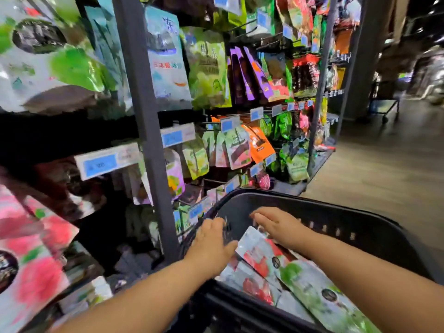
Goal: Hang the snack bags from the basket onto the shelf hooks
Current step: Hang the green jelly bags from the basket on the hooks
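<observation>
- The left forearm [144, 292] comes in bare from the lower left edge and runs up and to the right, with the wrist roughly straight.
- The left hand [211, 241] lies palm down, its back toward the camera. The fingers stretch forward, loosely together, and the thumb sticks out to the right. The fingertips are blurred.
- The right forearm [360, 267] enters bare from the lower right edge and slants up and to the left.
- The right hand [276, 225] is also palm down, its fingers straight, close together and pointing forward-left.
- The two hands are near each other but apart, the right one reaching a little farther forward.
</observation>
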Demonstrator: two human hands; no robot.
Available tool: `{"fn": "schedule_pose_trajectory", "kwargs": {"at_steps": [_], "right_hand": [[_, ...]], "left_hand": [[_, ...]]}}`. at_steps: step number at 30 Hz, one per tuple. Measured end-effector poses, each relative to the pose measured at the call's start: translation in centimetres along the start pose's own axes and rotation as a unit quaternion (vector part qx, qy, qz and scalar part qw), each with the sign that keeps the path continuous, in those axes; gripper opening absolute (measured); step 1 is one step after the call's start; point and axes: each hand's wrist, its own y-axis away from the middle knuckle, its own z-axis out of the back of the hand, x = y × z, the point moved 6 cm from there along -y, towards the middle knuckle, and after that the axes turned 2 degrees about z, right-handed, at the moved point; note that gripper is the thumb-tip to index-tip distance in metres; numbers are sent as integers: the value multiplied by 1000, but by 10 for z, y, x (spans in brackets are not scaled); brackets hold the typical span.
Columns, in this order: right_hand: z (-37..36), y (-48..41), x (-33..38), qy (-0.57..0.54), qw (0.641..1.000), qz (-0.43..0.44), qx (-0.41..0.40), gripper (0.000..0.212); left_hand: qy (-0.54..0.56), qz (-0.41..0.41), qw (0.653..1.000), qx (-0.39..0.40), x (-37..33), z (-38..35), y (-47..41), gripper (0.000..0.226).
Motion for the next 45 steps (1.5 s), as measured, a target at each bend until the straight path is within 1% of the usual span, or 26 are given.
{"fn": "schedule_pose_trajectory", "kwargs": {"at_steps": [3,6,9,12,14,16,19,21,23,26,28,31,35,38,41,45], "right_hand": [[-8,13,-50,24,997,-58,33,33],[-13,21,-86,63,993,-80,63,35],[-22,27,-119,71,987,-114,83,33],[-30,36,-146,113,973,-156,127,34],[-32,42,-163,159,957,-187,153,39],[-31,47,-175,185,944,-221,160,45],[-28,55,-187,208,929,-264,153,58],[-27,62,-193,218,919,-296,142,60],[-26,69,-199,223,907,-328,142,66],[-22,80,-207,218,886,-379,157,87],[-18,85,-209,213,880,-394,158,97],[-17,89,-214,206,877,-408,148,104],[-15,96,-213,196,859,-452,139,110],[-19,94,-211,168,858,-463,147,108],[-21,88,-205,156,866,-451,148,110],[-14,78,-191,125,899,-400,129,104]], "left_hand": [[-30,-5,998,46,6,-25,-5,42],[-63,-31,995,71,3,-38,-9,39],[-98,-69,987,109,-5,-47,-10,37],[-132,-77,977,150,-4,-55,-10,33],[-150,-85,970,173,-4,-60,-11,36],[-155,-91,964,195,-6,-65,-11,38],[-151,-97,961,211,-7,-68,-10,39],[-153,-100,959,214,-8,-69,-10,39],[-157,-101,957,220,-8,-69,-9,39],[-146,-96,958,230,-7,-71,-8,38],[-143,-90,957,234,-5,-72,-7,38],[-145,-82,955,245,-4,-73,-5,36],[-144,-70,956,246,-2,-72,0,37],[-131,-65,964,224,0,-66,-1,38],[-125,-67,968,209,0,-63,-2,37],[-124,-70,970,197,-1,-62,-2,36]]}}
